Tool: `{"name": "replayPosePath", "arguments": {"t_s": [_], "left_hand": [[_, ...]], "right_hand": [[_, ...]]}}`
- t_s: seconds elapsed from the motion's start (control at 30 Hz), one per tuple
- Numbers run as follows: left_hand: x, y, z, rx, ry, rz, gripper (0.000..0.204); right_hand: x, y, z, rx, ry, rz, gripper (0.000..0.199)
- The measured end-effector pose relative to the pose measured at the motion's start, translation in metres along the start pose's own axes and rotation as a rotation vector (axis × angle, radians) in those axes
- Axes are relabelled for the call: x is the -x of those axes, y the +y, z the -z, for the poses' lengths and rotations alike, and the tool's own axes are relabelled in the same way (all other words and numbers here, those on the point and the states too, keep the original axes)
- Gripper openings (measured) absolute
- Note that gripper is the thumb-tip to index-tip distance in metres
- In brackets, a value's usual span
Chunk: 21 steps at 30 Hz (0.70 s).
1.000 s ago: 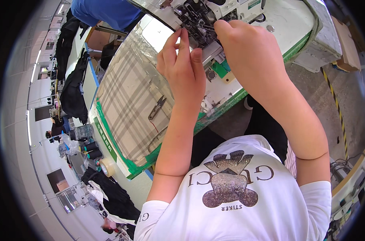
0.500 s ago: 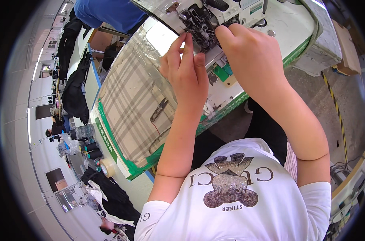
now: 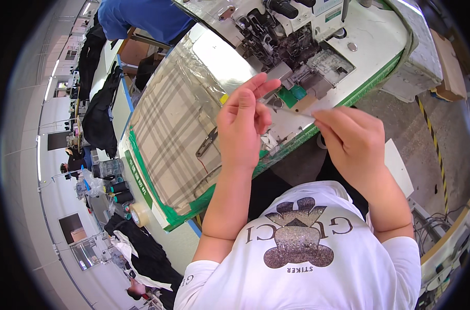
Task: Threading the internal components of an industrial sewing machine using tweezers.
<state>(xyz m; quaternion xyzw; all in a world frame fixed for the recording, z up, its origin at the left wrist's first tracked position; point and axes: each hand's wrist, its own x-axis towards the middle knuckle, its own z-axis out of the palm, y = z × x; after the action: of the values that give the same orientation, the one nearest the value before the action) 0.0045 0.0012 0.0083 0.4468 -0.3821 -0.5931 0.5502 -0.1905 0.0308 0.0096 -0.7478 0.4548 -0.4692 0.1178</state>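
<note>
My right hand (image 3: 351, 137) is closed, its fingers pinching a thin, pale, slender tool (image 3: 301, 114), blurred, that points toward my left hand. Whether it is a pair of tweezers I cannot tell. My left hand (image 3: 243, 116) is raised over the table's edge, thumb up, two fingers stretched out and the others partly curled; nothing shows in it. Beyond both hands stands a sewing machine (image 3: 281, 44), its dark inner parts exposed at the front. Neither hand touches it. Thread snips (image 3: 207, 143) lie to the left of my left hand, on a plaid surface (image 3: 167, 139).
Green tape (image 3: 175, 219) runs along the table's edge. A tape roll (image 3: 139, 214) and dark thread cones (image 3: 122, 191) sit at the left. Behind the table is a person in a blue top (image 3: 142, 20). Dark garments (image 3: 99, 111) lie on a farther table; a cardboard box (image 3: 448, 64) stands right.
Both hands have left the machine and come back toward me, the right one lowest, with the thin tool. The machine's inner parts now show more fully.
</note>
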Motion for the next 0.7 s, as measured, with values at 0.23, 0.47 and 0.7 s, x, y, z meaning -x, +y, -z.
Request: {"name": "replayPosePath", "arguments": {"t_s": [0.23,0.47,0.7], "left_hand": [[0.005,0.006,0.014,0.684,-0.066,0.233,0.029],[0.016,0.001,0.010,0.553,-0.039,0.235,0.023],[0.016,-0.007,-0.012,-0.382,0.152,-0.118,0.022]], "right_hand": [[0.027,0.000,0.005,-0.139,-0.065,0.007,0.019],[0.032,0.024,0.005,-0.173,-0.047,-0.148,0.015],[-0.018,0.011,-0.013,-0.280,0.016,-0.392,0.020]]}}
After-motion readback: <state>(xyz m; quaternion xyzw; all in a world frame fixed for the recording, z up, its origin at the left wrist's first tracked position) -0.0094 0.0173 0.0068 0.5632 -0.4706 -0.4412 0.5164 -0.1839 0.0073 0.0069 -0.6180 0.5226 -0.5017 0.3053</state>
